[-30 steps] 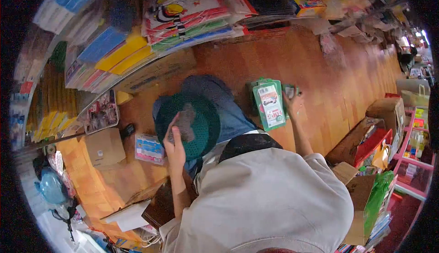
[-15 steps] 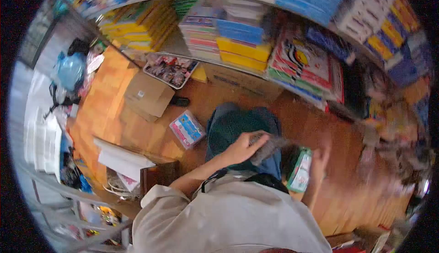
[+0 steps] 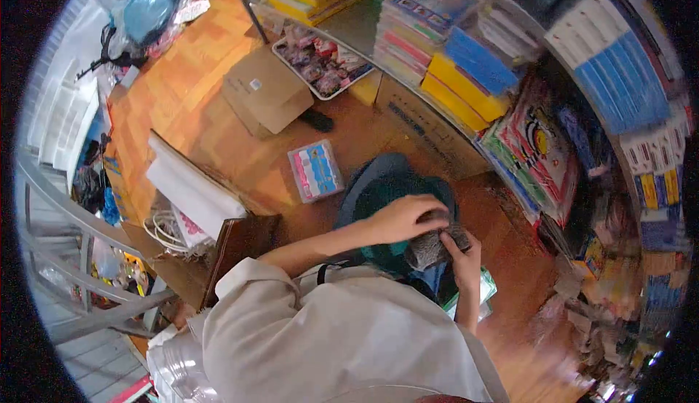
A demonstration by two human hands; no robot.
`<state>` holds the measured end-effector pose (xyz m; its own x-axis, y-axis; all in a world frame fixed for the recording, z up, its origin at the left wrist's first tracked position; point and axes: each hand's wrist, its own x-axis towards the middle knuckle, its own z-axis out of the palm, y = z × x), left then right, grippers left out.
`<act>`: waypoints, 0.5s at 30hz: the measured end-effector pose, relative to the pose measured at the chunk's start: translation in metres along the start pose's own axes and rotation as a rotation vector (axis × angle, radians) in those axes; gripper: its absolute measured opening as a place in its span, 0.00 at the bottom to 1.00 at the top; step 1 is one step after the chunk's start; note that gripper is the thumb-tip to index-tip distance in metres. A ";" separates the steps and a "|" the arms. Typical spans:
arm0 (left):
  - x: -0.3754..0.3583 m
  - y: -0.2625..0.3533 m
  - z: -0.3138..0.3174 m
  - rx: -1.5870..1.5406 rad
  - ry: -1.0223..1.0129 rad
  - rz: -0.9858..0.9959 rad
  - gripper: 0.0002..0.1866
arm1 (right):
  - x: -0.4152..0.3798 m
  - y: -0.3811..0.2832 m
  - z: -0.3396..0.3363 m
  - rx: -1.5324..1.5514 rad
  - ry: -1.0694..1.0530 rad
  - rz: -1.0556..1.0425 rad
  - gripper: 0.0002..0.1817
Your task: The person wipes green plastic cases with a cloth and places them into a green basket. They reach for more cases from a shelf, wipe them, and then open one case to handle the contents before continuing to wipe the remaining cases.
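My left hand (image 3: 409, 219) curls its fingers over the upper end of a grey, fuzzy, cloth-like piece (image 3: 428, 251) in front of my waist. On the piece's right side, my right hand (image 3: 467, 259) pinches it between thumb and fingers. Its exact kind does not show. Below my hands is my lap (image 3: 364, 195), in dark teal and blue. A green and white packet (image 3: 482, 292) lies beside my right forearm, which partly covers it. Left of my knees, a clear-topped box with a blue and pink label (image 3: 315, 171) sits on the wooden floor.
Ahead stand a cardboard box (image 3: 263, 90) and a white tray (image 3: 328, 96) of small wrapped items. Shelves hold stacked yellow packs (image 3: 462, 91) and books. At left are an open brown carton (image 3: 240, 250) with white sheets and a grey metal railing (image 3: 109, 308).
My right hand, blurred near the green packet before, has come in to the grey piece and grips it. My left hand still holds it. The view has turned right.
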<state>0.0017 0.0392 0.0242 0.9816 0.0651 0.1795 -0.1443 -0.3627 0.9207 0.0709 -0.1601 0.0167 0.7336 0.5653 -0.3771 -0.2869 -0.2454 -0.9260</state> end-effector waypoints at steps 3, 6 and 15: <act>0.015 -0.032 -0.040 -0.118 0.210 -0.068 0.17 | 0.010 0.011 -0.006 0.105 0.078 0.074 0.17; 0.035 -0.081 -0.103 0.031 0.727 -0.196 0.17 | 0.015 0.017 -0.012 0.032 0.200 0.119 0.22; 0.194 -0.074 -0.319 0.612 0.662 -0.090 0.32 | 0.041 0.025 -0.033 0.051 0.275 0.248 0.30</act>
<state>0.1631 0.3750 0.1018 0.6857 0.5702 0.4524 0.2070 -0.7487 0.6298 0.1146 -0.1692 -0.0216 0.7740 0.2590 -0.5779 -0.5021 -0.3051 -0.8092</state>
